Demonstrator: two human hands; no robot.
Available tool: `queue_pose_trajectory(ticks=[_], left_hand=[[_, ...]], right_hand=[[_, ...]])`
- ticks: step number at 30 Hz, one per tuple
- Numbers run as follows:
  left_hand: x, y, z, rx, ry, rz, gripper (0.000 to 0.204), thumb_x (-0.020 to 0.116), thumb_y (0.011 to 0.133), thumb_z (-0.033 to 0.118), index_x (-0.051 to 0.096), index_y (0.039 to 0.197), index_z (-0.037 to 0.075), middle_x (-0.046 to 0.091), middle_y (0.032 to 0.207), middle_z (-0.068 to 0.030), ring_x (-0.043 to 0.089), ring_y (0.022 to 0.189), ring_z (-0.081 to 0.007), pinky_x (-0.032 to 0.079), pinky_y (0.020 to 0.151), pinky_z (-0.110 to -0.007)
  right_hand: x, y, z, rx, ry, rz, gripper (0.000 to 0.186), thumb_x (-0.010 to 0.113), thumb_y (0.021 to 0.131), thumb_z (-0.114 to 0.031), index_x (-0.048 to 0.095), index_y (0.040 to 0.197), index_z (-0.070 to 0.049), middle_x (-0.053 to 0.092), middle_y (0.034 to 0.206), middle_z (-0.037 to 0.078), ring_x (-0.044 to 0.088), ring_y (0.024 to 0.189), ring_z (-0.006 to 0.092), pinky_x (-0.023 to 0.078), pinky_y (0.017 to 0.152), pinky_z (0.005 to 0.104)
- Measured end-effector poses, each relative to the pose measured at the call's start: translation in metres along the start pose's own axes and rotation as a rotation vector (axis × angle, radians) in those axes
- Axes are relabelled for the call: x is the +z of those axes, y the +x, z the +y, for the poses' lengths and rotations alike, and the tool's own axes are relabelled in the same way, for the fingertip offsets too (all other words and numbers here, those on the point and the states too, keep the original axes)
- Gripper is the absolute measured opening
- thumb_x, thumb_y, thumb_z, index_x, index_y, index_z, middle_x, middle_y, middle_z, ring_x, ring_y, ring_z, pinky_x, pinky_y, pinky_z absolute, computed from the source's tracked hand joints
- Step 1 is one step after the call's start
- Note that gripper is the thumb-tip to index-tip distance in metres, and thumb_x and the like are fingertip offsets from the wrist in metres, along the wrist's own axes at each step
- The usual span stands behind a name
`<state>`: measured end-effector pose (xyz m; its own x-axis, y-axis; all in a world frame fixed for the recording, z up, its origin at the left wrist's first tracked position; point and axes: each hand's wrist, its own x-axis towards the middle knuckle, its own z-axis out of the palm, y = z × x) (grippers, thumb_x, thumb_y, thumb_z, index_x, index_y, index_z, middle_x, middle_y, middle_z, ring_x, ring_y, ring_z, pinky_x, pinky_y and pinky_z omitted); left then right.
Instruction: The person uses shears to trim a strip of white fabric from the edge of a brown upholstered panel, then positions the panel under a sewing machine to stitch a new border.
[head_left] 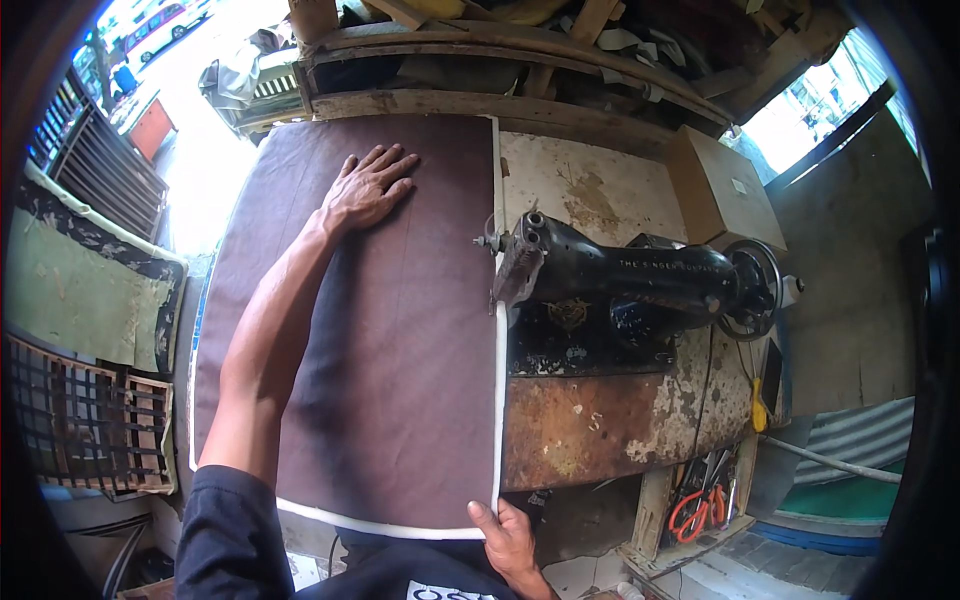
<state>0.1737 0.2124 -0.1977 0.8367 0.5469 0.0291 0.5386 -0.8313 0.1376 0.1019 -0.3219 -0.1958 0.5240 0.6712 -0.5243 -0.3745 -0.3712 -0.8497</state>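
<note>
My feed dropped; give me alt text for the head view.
A left hand lies flat on a brown sheet beside a black sewing machine, while the right hand grips its near white-edged corner.

Sewing machine (620,285) blocks right; brown sheet (400,350) open.

The brown padded sheet (400,330) hides the sewing machine's (620,280) needle area and the table beneath

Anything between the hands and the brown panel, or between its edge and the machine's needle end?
Nothing visible. The left hand lies flat on the brown panel; the right hand grips its near white-trimmed corner. The panel's right edge already sits beside the sewing machine head.
</note>
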Motion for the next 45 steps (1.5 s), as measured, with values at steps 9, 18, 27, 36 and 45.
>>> queue_pose_trajectory(ticks=[9,18,27,36,45], left_hand=[[0.003,0.024,-0.016,-0.013,0.009,0.017,0.06,0.034,0.111,0.056,0.036,0.166,0.031,0.026,0.176,-0.0069,0.019,0.163,-0.0306,0.014,0.131,-0.056],[0.01,0.049,-0.02,0.002,0.005,0.028,0.059,0.034,0.111,0.055,0.037,0.166,0.032,0.027,0.175,-0.0054,0.02,0.163,-0.0297,0.015,0.131,-0.056],[0.013,0.047,-0.031,-0.014,0.031,0.146,0.056,0.038,0.111,0.049,0.047,0.16,0.025,0.037,0.171,-0.0089,0.028,0.16,-0.0306,0.019,0.13,-0.056],[-0.045,-0.163,0.071,0.103,-0.142,0.093,0.054,0.049,0.108,0.035,0.051,0.158,0.014,0.041,0.166,-0.0204,0.029,0.158,-0.0401,0.015,0.13,-0.057],[-0.036,-0.279,-0.054,-0.361,0.064,-0.087,0.061,0.027,0.114,0.046,0.03,0.169,0.02,0.02,0.177,-0.0107,0.013,0.164,-0.0311,0.002,0.133,-0.05]], right_hand=[[-0.003,0.007,-0.014,0.301,0.403,-0.08,0.042,0.066,0.108,-0.029,0.064,0.113,0.013,0.075,0.099,0.023,0.079,0.09,0.0319,0.068,0.079,0.0405],[-0.004,0.011,-0.005,0.442,0.33,-0.013,0.054,0.066,0.107,-0.037,0.069,0.104,0.016,0.077,0.096,0.028,0.079,0.08,0.0316,0.066,0.072,0.0383],[-0.006,0.016,-0.039,0.458,0.095,-0.002,0.06,0.064,0.106,-0.045,0.072,0.095,0.013,0.076,0.079,0.024,0.076,0.062,0.0276,0.063,0.059,0.0343],[-0.03,0.041,-0.124,-0.782,-0.71,0.287,0.038,0.073,0.099,-0.047,0.075,0.108,-0.01,0.076,0.096,0.01,0.074,0.084,0.0256,0.057,0.075,0.0384],[-0.014,0.017,-0.033,-0.774,-1.305,0.028,0.087,0.066,0.094,-0.059,0.041,0.162,-0.01,0.031,0.173,0.01,0.027,0.161,0.0276,0.016,0.124,0.0714]])
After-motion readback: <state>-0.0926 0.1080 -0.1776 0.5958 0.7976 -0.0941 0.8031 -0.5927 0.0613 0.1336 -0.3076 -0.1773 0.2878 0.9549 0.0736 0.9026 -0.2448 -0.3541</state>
